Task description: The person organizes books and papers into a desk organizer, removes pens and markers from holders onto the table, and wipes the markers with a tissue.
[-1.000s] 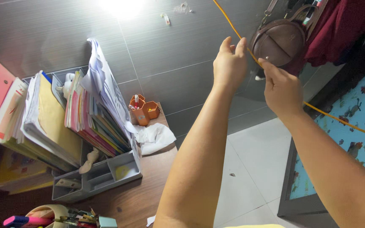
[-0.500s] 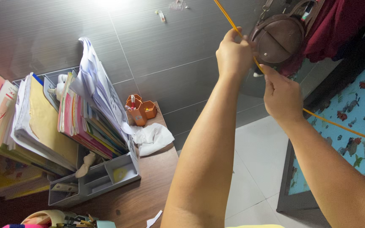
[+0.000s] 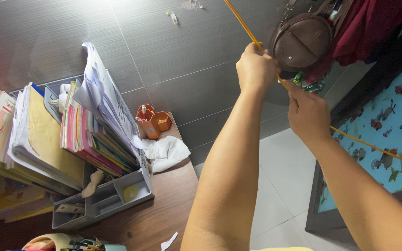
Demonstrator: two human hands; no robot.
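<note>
1. Pinching a thin orange cord [image 3: 247, 30] between closed fingertips, left hand [image 3: 256, 69] raised high against the grey tiled wall [image 3: 173, 60], fingers curled tight around the line.
2. Gripping the same cord just below, right hand [image 3: 307, 111] closed with thumb and forefinger pressed together on it, sitting near the left hand but not touching it.
3. Running taut on a diagonal: cord entering from the top edge, passing through both hands, then stretching down and to the right toward the frame's right edge, across a blue mat [image 3: 387, 135] printed with sea creatures.
4. Hanging just behind the hands, a round brown leather bag [image 3: 303, 42], with dark red cloth [image 3: 373, 23] draped beside it at the upper right.
5. Standing well apart to the left on a brown wooden desk [image 3: 164, 209]: a grey file rack [image 3: 112, 197] crammed with coloured folders and loose papers, an orange pen holder [image 3: 152, 123] against the wall, and crumpled white tissue [image 3: 168, 151] just beside it.
6. Showing below the arms, pale floor tiles [image 3: 280, 186].
</note>
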